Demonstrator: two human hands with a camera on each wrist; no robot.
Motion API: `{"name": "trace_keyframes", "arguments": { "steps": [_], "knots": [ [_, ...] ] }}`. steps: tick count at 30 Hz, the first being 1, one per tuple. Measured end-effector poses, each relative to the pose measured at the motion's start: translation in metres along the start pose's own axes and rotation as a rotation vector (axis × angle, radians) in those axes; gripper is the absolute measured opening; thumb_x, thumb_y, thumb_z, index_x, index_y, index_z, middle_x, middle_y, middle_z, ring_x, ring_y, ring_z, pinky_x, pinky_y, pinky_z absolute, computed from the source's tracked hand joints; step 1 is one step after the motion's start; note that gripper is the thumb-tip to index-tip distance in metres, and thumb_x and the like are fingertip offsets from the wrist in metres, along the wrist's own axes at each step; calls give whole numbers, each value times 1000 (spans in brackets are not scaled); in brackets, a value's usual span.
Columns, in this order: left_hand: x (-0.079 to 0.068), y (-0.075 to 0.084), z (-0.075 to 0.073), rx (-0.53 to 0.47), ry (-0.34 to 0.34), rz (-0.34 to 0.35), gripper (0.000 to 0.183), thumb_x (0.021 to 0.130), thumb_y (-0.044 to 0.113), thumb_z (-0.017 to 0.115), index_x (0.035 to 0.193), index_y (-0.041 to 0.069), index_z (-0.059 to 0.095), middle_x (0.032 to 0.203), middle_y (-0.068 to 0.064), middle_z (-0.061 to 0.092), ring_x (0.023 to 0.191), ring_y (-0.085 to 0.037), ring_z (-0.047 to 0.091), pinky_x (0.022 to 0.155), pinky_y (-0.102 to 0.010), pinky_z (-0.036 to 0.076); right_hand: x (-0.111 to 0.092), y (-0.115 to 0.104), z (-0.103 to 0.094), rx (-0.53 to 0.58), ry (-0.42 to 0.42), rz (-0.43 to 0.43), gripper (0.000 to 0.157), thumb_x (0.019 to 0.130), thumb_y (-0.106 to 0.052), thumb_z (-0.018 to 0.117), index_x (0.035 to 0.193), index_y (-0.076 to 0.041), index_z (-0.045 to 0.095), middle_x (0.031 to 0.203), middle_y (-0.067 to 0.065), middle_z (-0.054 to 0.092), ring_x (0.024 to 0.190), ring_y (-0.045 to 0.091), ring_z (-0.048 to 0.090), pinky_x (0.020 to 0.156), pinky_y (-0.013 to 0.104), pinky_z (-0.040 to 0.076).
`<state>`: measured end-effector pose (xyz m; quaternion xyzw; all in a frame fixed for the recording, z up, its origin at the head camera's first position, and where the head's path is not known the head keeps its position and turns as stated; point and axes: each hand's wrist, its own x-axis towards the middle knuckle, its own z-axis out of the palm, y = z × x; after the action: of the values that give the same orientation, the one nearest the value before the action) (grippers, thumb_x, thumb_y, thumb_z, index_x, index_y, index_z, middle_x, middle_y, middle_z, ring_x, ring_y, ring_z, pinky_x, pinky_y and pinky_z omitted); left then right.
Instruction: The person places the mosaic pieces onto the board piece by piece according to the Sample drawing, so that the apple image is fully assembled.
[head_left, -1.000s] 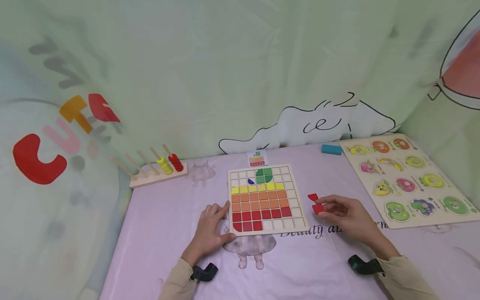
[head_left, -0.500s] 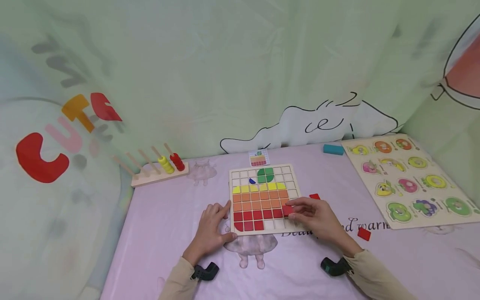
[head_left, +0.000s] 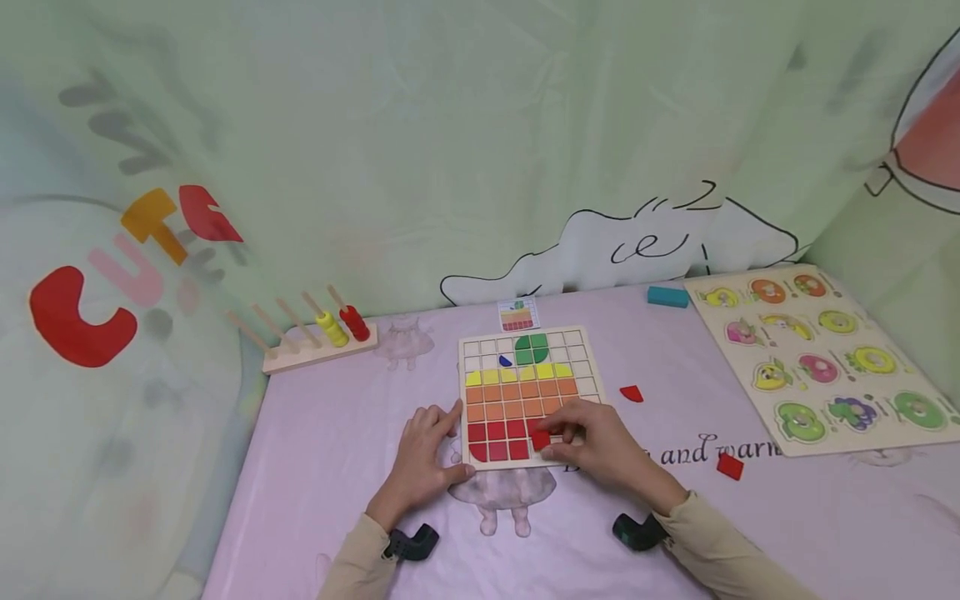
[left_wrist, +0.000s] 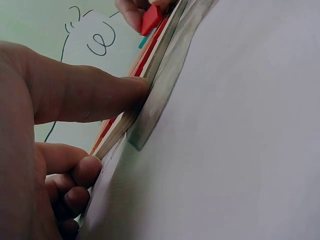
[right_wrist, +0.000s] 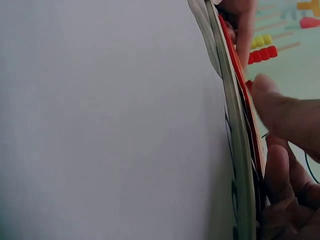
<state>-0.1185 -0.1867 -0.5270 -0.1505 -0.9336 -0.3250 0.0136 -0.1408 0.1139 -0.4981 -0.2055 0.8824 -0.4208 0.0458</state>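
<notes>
A square wooden grid board (head_left: 584, 354) lies on the table, its cells partly filled with green, yellow, orange and red tiles. My left hand (head_left: 416, 454) rests at its lower left corner, the straight thumb (left_wrist: 100, 95) against the front edge and the index finger along the left side. My right hand (head_left: 596, 437) pinches a red square tile (head_left: 541, 440) between thumb and fingertips, over the lower red rows. The left wrist view shows this tile (left_wrist: 151, 21) tilted, close above the board. Part of the board's lower right lies hidden under my right hand.
A red quarter-round tile (head_left: 632, 393) and a red square tile (head_left: 731, 467) lie to the right. Behind the board is a small pattern card (head_left: 518, 315). A bead rack (head_left: 318, 358) stands left; a fruit puzzle board (head_left: 757, 400) and a teal block (head_left: 667, 297) are at right.
My right hand has moved left from beside the board to over its lower rows, carrying a red tile. Another red square tile has appeared on the cloth at right. The left hand stays put.
</notes>
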Motion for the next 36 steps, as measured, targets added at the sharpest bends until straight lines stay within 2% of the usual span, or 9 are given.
{"name": "trace_keyframes", "arguments": {
  "steps": [6, 15, 22, 36],
  "knots": [
    [0, 0, 0, 6, -9, -9, 94, 73, 32, 83, 158, 8, 51, 98, 5, 50, 97, -11, 37, 88, -35, 31, 2, -6, 1, -66, -13, 11, 36, 76, -17, 96, 110, -15, 84, 91, -5, 66, 77, 11, 53, 66, 23, 45],
    [-1, 1, 0, 7, -15, -15, 93, 74, 32, 83, 158, 8, 51, 98, 4, 50, 97, -11, 37, 87, -35, 31, 1, -9, 0, -54, -20, 51, 17, 81, -13, 92, 98, -17, 87, 91, -5, 64, 79, 11, 53, 66, 22, 45],
    [0, 1, 0, 8, -7, -7, 93, 73, 31, 83, 157, 7, 52, 97, 4, 51, 96, -12, 37, 87, -35, 31, 2, -8, 2, -51, 3, 25, 16, 78, -9, 94, 92, -17, 88, 91, -6, 62, 82, 11, 54, 67, 22, 46],
    [-1, 2, 0, 1, 0, -10, 93, 72, 31, 83, 157, 7, 53, 97, 5, 50, 96, -12, 38, 87, -35, 31, 0, -10, 2, -65, -5, 10, 16, 77, -11, 94, 92, -14, 88, 92, -6, 62, 81, 10, 52, 65, 21, 45]
  ]
}}
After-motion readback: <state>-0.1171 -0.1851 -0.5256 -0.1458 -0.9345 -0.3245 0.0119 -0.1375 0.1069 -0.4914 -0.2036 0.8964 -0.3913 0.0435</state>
